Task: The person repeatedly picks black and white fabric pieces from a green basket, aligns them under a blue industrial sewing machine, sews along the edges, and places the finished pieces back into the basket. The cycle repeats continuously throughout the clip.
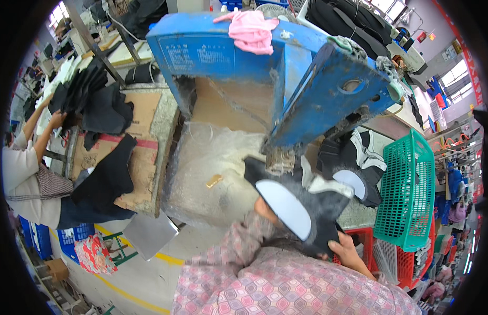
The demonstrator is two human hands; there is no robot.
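Work the black fabric piece (328, 226) with its far edge even at the blue machine's metal foot (280, 160); the piece lies just below that foot and reaches back toward your body. Steady tension from both sides should serve better than a hard pull, and the pale half-round panel (284, 209) is best kept smooth, since a fold there could spoil the work. Keep your fingertips well back from the foot. Your left hand (266, 211) sits at the piece's left edge, forearm angled in from below, its fingers mostly hidden, so I cannot tell how firmly they grip. Your right hand (349, 252) pinches the near right corner, thumb uppermost, wrist low beside your body.
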